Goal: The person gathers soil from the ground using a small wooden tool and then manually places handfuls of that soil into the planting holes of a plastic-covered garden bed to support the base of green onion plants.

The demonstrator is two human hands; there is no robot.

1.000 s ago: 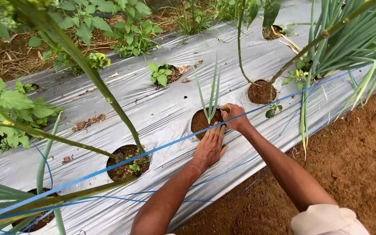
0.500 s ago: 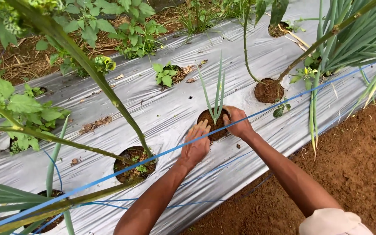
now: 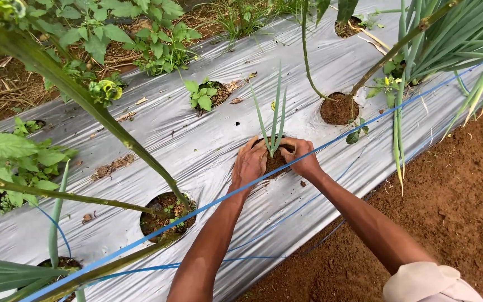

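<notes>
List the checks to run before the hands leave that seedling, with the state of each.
1. Seedling stands upright in its hole: ok.
2. Left hand and right hand sit on either side of the stem base, on the soil: ok.
3. Soil firm around the roots: cannot tell, the fingers cover it.
4. Silver mulch sheet untorn around the hole: ok where it shows.
5. Blue line clear of the leaves: ok; it passes under the wrists.
6. Leaves unbroken: ok, all straight.
</notes>
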